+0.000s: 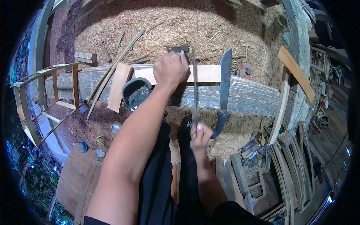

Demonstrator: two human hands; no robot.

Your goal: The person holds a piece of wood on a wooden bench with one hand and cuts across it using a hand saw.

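Note:
A pale wooden board lies along a weathered beam. My left hand is closed and bears down on the board, its fingertips hidden. Beyond its knuckles a dark flat piece sticks out; its kind is unclear. My right hand is wrapped round the lower end of a saw, whose narrow blade stands nearly edge-on across the board, close to my left hand. Just right of the saw, a machete with a dark curved handle lies across the board's end.
On the beam to the left are a black container, a short wood block and long thin strips. A wooden frame stands at the far left. Curved slats are stacked at lower right; shavings cover the ground.

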